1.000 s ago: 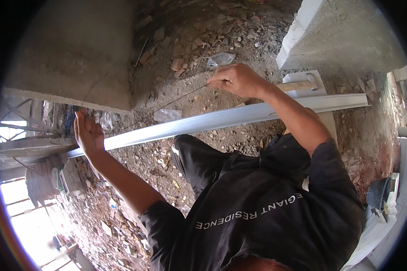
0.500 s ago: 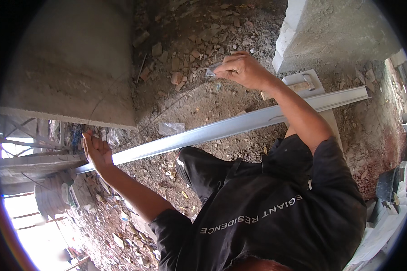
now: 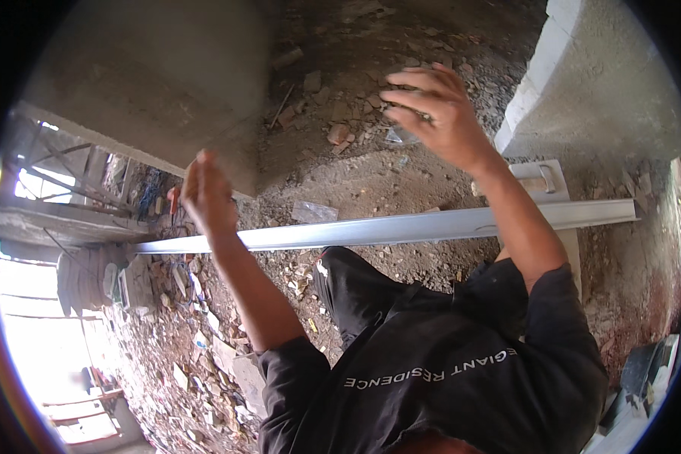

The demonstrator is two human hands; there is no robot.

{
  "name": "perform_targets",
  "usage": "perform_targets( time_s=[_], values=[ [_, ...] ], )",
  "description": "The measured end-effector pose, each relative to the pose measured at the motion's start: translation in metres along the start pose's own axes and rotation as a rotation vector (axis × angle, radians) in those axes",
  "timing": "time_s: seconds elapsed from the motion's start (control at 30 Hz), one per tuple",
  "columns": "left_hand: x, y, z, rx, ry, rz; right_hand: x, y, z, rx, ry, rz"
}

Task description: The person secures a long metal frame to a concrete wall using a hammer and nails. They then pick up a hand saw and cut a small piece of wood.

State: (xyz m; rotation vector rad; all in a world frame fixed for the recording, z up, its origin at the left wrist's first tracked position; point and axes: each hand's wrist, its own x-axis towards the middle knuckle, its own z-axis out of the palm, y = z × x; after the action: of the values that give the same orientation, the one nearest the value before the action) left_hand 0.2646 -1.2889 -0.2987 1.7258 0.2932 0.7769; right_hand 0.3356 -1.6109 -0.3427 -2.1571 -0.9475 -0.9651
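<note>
right hand [image 3: 440, 110] is spread in the air and seems to hold nothing, while left hand [image 3: 209, 198] is blurred, so i cannot tell if it grasps something. the metal channel [image 3: 386, 231] already lies along the ground [image 3: 371, 178], near the float [image 3: 539, 183]; whether it is fixed does not show, so probably some work is left.

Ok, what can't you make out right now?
All in the head view:
Left hand: motion blur; whether it pinches anything thin is unclear.
Right hand: fingertips blurred by motion.
Metal channel: partly hidden behind both forearms.
White float: handle partly hidden behind the right one.
</note>
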Motion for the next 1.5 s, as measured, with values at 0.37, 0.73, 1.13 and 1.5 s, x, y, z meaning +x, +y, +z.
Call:
perform_targets(
  time_s=[0.37, 0.73, 1.13, 1.5],
  values=[
    [-0.025, 0.042, 0.045, -0.065, -0.36, 0.125, 0.076, -0.073, 0.029, 0.405, -0.077, -0.02],
    [-0.032, 0.035, 0.047, -0.167, -0.296, 0.072, 0.07, -0.076, 0.027, 0.378, 0.022, 0.05],
    [-0.04, 0.015, 0.103, -0.549, 0.084, 0.101, 0.035, -0.096, 0.07, 0.259, 0.098, 0.068],
    [-0.035, 0.039, 0.075, -0.974, 0.146, -0.137, 0.019, -0.125, 0.064, 0.503, -0.15, 0.186]
  ],
)
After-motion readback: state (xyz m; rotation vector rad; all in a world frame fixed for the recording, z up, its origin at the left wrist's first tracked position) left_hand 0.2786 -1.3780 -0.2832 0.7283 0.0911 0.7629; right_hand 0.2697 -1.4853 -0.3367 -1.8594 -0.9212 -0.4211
